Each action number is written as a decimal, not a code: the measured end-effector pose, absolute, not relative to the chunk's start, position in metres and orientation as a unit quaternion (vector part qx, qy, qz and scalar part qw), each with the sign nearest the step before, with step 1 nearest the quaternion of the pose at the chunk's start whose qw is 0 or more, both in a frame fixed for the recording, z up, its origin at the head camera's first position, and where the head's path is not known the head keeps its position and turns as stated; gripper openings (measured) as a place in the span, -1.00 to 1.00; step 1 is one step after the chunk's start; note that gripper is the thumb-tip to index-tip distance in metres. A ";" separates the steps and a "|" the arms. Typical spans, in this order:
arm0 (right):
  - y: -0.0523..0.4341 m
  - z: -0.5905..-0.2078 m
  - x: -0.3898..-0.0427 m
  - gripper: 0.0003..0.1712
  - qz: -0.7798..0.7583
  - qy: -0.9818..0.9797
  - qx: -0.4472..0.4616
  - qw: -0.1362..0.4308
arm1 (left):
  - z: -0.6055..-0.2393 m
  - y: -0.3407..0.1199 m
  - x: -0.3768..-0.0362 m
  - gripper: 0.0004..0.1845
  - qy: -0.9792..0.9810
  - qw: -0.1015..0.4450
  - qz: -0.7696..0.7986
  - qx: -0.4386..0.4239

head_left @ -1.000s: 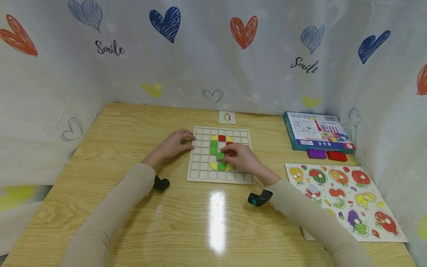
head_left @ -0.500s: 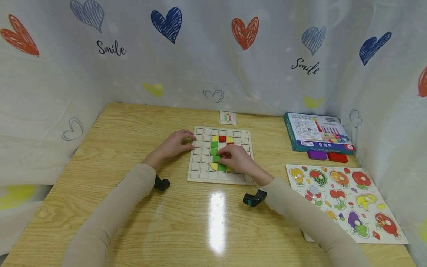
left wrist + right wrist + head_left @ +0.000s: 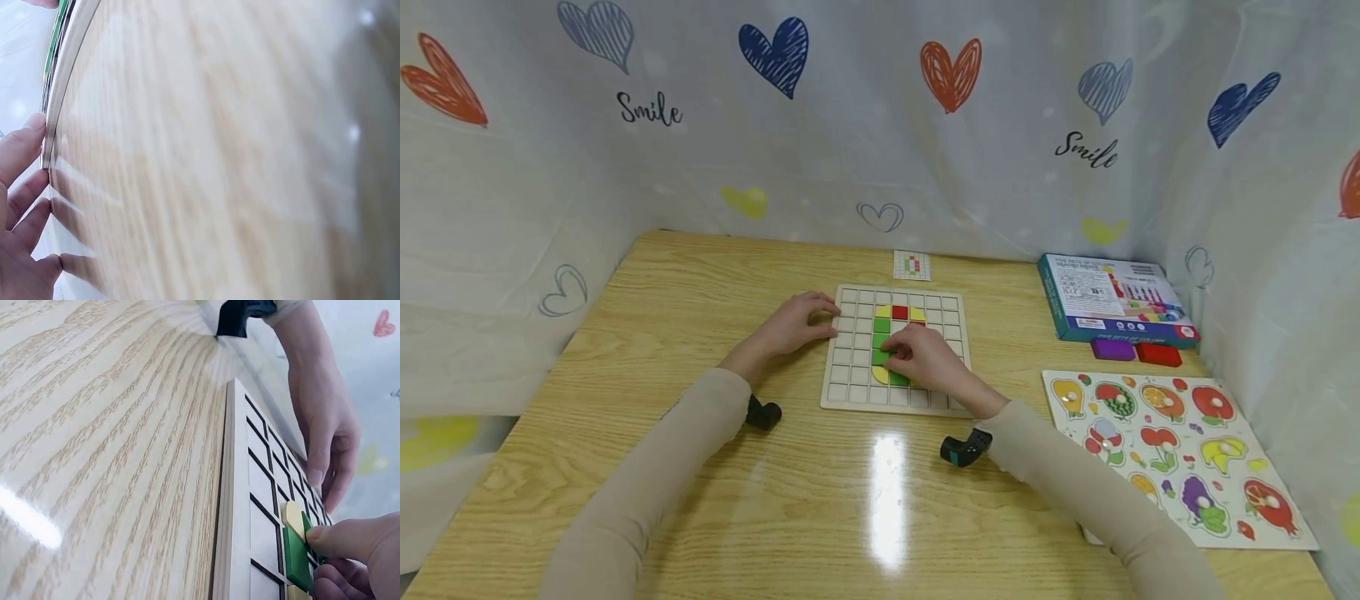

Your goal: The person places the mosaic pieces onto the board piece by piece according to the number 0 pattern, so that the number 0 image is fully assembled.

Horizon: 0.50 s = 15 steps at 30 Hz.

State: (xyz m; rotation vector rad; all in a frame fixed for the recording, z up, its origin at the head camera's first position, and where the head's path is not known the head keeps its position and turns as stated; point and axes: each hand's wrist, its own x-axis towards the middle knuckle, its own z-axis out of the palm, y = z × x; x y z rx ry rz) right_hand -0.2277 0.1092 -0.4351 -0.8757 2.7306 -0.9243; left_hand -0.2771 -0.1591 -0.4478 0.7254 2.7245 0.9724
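A pale square grid board (image 3: 848, 392) lies on the wooden table, with red, green and yellow pieces in its middle cells. My right hand (image 3: 928, 358) is over the board and pinches a green square tile (image 3: 879, 357) at a cell in the left column of the pattern. In the right wrist view, the thumb touches that tile's edge, beside a yellow rounded piece (image 3: 292, 517) and another green square (image 3: 296, 555). My left hand (image 3: 792, 323) rests at the board's left edge, its fingertips touching the rim. The right hand covers part of the pattern.
A small pattern card (image 3: 912, 265) lies behind the board. To the right are a boxed set (image 3: 1112, 296), a purple block (image 3: 1113, 349), a red block (image 3: 1159, 354) and a fruit puzzle board (image 3: 1217, 425). A heart-printed curtain (image 3: 820, 150) stands behind the table.
My right hand has moved slightly left and down with the green tile, from the pattern's middle to its left column, where the tile now sits lower. The left hand has stayed put.
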 end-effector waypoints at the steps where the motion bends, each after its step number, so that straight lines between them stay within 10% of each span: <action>1: 0.109 -0.435 -0.227 -0.75 -0.307 0.905 -0.288 0.066 | -0.448 -0.159 -0.277 -0.60 0.911 0.080 0.325 0.242; 15: 0.109 -0.437 -0.227 -0.77 -0.307 0.905 -0.288 0.065 | -0.447 -0.159 -0.277 -0.59 0.911 0.085 0.327 0.237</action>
